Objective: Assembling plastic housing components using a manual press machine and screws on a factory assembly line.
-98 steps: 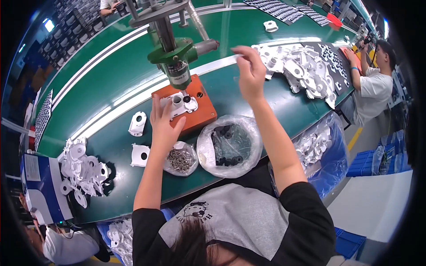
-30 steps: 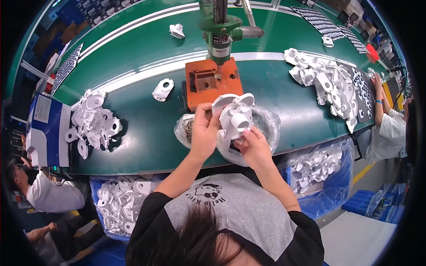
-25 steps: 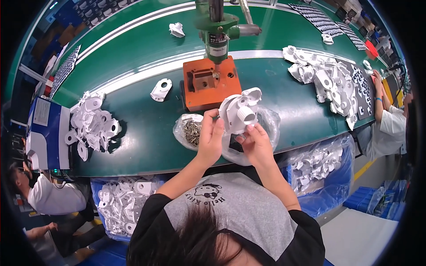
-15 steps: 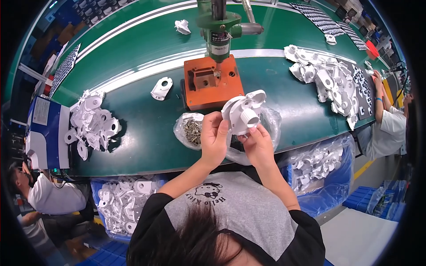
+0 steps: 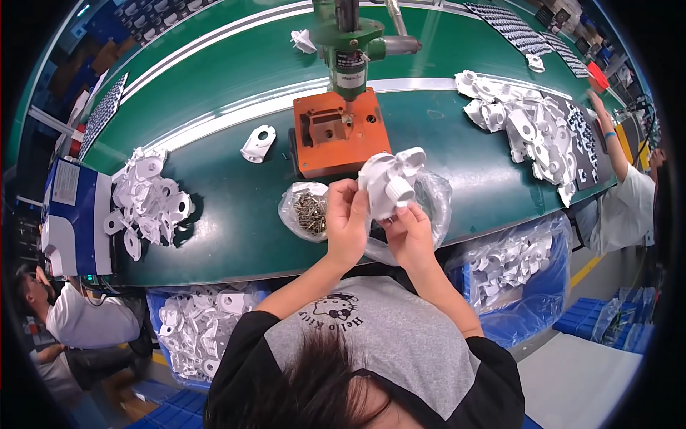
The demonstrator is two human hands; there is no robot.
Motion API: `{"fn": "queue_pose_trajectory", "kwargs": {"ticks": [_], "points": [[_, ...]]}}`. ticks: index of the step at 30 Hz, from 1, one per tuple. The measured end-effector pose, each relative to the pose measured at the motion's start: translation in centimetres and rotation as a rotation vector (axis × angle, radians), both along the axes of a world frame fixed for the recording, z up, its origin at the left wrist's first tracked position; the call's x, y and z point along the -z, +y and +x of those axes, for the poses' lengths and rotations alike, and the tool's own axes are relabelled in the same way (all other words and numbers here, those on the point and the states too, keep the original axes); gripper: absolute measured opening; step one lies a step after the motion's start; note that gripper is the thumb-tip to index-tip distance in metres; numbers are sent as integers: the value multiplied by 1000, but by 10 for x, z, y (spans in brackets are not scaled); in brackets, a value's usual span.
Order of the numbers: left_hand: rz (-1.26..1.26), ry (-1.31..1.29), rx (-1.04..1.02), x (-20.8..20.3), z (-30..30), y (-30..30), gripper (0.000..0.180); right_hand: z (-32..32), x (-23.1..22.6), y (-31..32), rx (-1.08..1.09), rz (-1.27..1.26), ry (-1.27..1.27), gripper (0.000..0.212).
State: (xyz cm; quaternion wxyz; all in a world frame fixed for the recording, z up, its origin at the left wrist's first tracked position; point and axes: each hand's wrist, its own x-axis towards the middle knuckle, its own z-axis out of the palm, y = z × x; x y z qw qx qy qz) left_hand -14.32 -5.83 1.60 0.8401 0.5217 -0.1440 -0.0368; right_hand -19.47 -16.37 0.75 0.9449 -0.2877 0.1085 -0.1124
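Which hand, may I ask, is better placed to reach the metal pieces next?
Probably the left hand: it is nearer the metal pieces, though it and the right hand hold the white part.

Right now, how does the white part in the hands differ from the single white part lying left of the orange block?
The held part is off the table, in the left hand and right hand; the lone part lies on the table. The held part shows a tube sticking out; the lone part shows a round hole. Both are white.
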Motion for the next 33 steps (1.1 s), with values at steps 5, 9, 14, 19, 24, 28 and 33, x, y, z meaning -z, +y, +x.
{"fn": "queue_pose_trajectory", "kwargs": {"ticks": [5,9,14,19,24,28,33], "points": [[6,-32,82,-1,-5,0,20,2,9,-8,-11,44,13,20],[-5,27,144,4,-3,2,23,2,10,-11,-15,51,18,20],[103,-129,97,11,-4,0,33,4,1,-11,-4,54,58,20],[135,-241,96,19,-1,1,35,4,1,-14,-41,73,97,14],[437,-356,80,9,2,9,32,4,7,-18,-71,1,146,11],[197,-78,204,4,6,9,32,4,4,-12,33,-3,110,18],[101,5,241,6,3,9,33,4,-28,-3,95,-51,107,40]]}}
